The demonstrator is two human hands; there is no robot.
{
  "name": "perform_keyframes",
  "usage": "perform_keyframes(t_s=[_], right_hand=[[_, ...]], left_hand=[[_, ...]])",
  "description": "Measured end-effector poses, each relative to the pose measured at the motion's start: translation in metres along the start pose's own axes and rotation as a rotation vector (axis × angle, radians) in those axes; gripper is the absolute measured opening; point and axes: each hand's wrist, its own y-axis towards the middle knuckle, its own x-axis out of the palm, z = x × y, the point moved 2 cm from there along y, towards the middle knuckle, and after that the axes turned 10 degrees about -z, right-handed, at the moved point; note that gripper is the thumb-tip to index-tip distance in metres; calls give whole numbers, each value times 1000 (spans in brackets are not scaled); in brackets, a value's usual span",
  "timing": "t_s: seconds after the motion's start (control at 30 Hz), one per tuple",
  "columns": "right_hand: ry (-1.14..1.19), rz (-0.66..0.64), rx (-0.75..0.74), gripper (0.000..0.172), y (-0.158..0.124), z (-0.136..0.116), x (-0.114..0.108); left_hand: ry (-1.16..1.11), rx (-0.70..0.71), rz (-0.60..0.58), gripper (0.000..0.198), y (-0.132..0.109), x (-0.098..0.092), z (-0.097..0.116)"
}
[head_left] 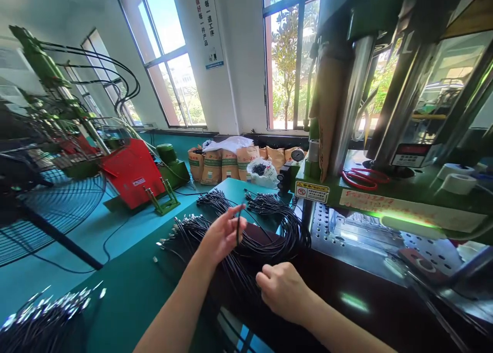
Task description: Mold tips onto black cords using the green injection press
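My left hand [220, 236] is raised over the table, palm turned up, with its thumb and fingers pinching a short stretch of thin black cable [238, 224]. Lower and to the right, my right hand [283, 290] is curled closed above the dark worktop; whatever its fingers hold is hidden. Bundles of black cables with metal ends [188, 227] lie beside and beneath the left hand. A second cable bundle [290, 224] curves round behind both hands.
On the right stands a green press [408, 204] with steel columns and a perforated metal bed [327, 222]. Red-handled scissors [364, 178] lie on its ledge. Another cable pile [50, 312] occupies the green table's near left corner. A fan [50, 214] stands left; sacks [229, 165] line the wall.
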Motion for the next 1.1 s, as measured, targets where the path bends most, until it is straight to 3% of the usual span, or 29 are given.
perform_keyframes(t_s=[0.1, 0.17, 0.27, 0.37, 0.43, 0.5, 0.6, 0.7, 0.77, 0.83, 0.97, 1.1], right_hand=[[38, -143, -41, 12, -3, -5, -7], [185, -123, -15, 23, -5, 2, -11], [359, -17, 65, 39, -1, 28, -10], [356, -4, 186, 30, 6, 56, -7], [371, 3, 232, 28, 6, 70, -8], [388, 59, 275, 27, 1, 82, -13], [308, 150, 341, 26, -3, 95, -23], [117, 102, 360, 29, 14, 100, -31], [-23, -25, 399, 40, 39, 103, -31], [-110, -146, 471, 56, 69, 109, -26], [-148, -282, 649, 92, 122, 137, -4], [-150, -433, 786, 113, 136, 165, 29]], left_hand=[[20, 186, 193, 25, -28, -26, 18], [85, 249, 387, 25, -55, -49, 16], [209, 268, 736, 36, -102, -86, -9], [363, 133, 1025, 41, -147, -120, -52], [593, -102, 1077, 43, -171, -139, -76], [849, -322, 989, 44, -186, -151, -88], [1069, -411, 878, 40, -187, -152, -75], [1195, -265, 869, 35, -151, -133, -35], [1308, -149, 821, 31, -104, -120, -8], [1374, -178, 774, 34, -46, -117, 9], [1361, -424, 857, 68, 58, -146, 15], [1300, -560, 943, 86, 117, -186, 3]])
